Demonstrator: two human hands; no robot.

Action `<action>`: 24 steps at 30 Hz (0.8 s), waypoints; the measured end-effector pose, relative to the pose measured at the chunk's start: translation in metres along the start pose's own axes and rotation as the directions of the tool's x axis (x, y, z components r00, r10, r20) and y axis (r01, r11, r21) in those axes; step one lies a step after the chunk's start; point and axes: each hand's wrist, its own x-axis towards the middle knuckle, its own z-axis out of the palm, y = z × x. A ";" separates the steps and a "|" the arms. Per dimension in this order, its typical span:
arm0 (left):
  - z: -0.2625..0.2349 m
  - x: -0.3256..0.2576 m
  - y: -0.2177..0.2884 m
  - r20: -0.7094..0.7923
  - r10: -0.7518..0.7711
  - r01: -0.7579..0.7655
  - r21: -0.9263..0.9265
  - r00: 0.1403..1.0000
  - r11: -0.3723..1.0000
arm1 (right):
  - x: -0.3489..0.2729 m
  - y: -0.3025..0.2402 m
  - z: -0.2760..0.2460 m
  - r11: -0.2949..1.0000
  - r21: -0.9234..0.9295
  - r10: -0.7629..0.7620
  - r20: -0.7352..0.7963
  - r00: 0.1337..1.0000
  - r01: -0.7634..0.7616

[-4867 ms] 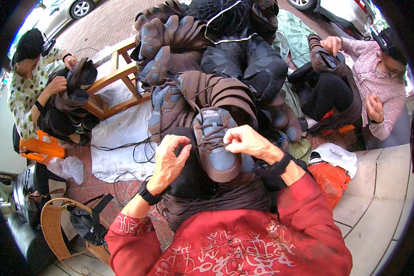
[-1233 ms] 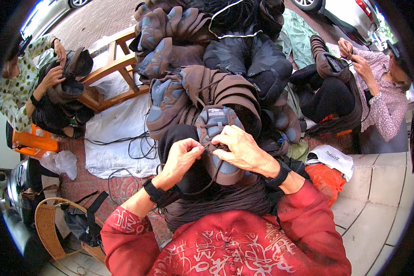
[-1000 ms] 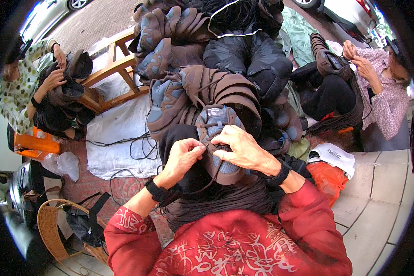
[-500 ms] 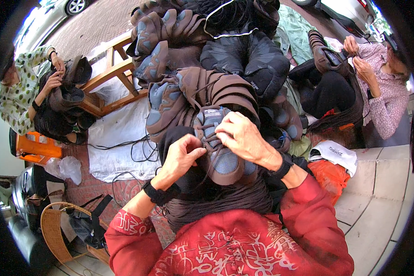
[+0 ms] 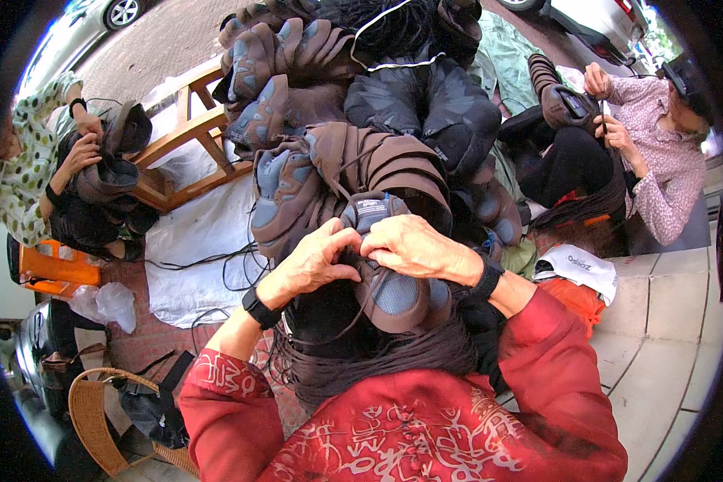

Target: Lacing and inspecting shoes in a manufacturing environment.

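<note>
A brown shoe (image 5: 406, 301) with a blue-grey mesh toe sits over my lap, its toe toward me and its padded tongue (image 5: 371, 210) standing up. My left hand (image 5: 317, 259) is closed in a pinch at the shoe's left edge, beside the lacing. From over the upper, my right hand (image 5: 422, 251) pinches at the lacing, its fingertips close to the left hand's. A dark shoelace (image 5: 357, 317) loops down from between the hands along the shoe's left side; the pinched parts are hidden by my fingers. A thick bundle of dark laces (image 5: 377, 365) lies across my lap.
Beyond the shoe are nested brown shoes (image 5: 394, 165), black shoes (image 5: 462, 120) and a wooden frame (image 5: 189, 132). A person in a dotted shirt (image 5: 28, 189) at left and one in a patterned shirt (image 5: 671, 185) at right handle shoes. A wicker chair (image 5: 88, 410) stands lower left.
My left hand has moved up and right to the lacing, and my right hand has shifted slightly down, so the two now meet. The head view has shifted slightly.
</note>
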 end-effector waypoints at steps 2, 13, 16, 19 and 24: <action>0.003 0.001 -0.002 -0.022 0.023 -0.022 0.029 0.999 0.999 | 0.010 0.002 -0.009 0.998 0.064 0.008 0.068 0.998 -0.012; 0.012 -0.004 -0.002 -0.180 0.001 -0.001 0.005 0.984 1.000 | 0.037 0.011 -0.018 0.908 0.250 0.211 0.420 0.883 -0.336; 0.013 -0.004 -0.002 -0.193 0.005 -0.001 0.018 0.981 1.000 | 0.038 0.011 -0.017 0.959 0.200 0.111 0.390 0.914 -0.202; 0.019 -0.007 -0.002 -0.244 0.025 -0.016 0.036 0.969 0.999 | 0.031 0.012 -0.010 0.989 0.147 -0.030 0.263 0.964 -0.010; 0.024 -0.010 -0.002 -0.272 -0.025 0.040 0.048 0.962 0.998 | 0.014 0.005 0.008 0.974 -0.183 -0.128 0.025 0.991 0.130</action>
